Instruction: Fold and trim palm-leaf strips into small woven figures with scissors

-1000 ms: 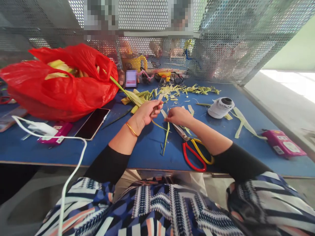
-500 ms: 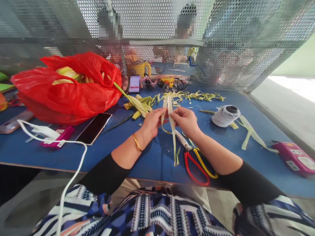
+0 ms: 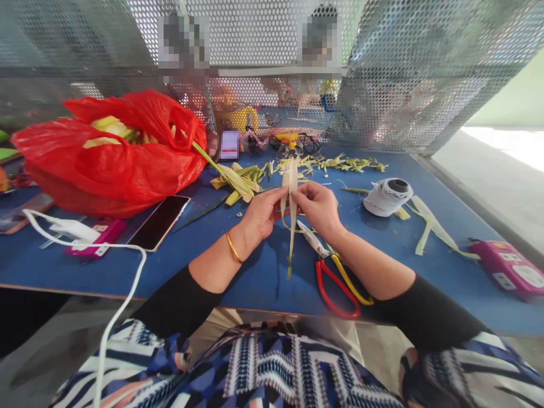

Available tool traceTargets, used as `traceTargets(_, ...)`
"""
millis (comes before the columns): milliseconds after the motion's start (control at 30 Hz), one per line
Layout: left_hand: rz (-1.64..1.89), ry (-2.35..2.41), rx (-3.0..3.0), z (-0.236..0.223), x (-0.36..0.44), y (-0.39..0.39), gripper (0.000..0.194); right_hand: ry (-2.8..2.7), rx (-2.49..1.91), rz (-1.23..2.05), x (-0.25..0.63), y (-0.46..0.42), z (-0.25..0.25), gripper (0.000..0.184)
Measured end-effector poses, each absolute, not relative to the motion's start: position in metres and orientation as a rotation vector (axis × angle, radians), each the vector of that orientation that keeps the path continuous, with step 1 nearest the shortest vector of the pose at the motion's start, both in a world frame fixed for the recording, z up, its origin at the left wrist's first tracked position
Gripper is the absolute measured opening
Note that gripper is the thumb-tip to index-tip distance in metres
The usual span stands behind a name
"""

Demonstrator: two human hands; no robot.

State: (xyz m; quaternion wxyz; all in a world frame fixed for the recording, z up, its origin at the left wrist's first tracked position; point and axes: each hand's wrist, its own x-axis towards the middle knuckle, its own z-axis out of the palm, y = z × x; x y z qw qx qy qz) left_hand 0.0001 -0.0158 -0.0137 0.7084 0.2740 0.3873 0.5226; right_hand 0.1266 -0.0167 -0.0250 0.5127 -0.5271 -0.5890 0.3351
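Pale strips of dried husk (image 3: 293,221) stand upright between my two hands, their lower ends hanging towards the table's front. My left hand (image 3: 264,212), with a gold bangle at the wrist, is closed on the strips from the left. From the other side my right hand (image 3: 318,205) pinches them between thumb and fingers. Just below the right hand lie scissors (image 3: 317,243) with one red and one yellow handle, their blades slightly apart. Cut husk scraps (image 3: 308,164) are strewn beyond the hands.
On the left a red plastic bag (image 3: 114,175) holds more husks, near a dark phone (image 3: 159,222), a white cable (image 3: 127,283) and a magenta power strip (image 3: 100,238). A white thread spool (image 3: 387,197) and another magenta power strip (image 3: 508,266) are right. Perforated metal screen (image 3: 263,39) stands behind.
The husk strips have shifted slightly between my fingers, and the hanging lower end has swung left and looks narrower. Both hands remain closed on them. The whole view has shifted a little.
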Motion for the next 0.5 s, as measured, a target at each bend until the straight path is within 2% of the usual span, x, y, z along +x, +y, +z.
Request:
traceTargets(233,1.114,0.906,0.692,-0.011,0.000,-0.018,0.018,-1.443,-1.253,0.568,0.130,-0.014,-0.024,0.016)
traceTargets(500,0.995,0.915,0.816,-0.015,0.001,-0.017,0.011,-1.394,-1.238,0.564,0.134,-0.006,-0.028,0.009)
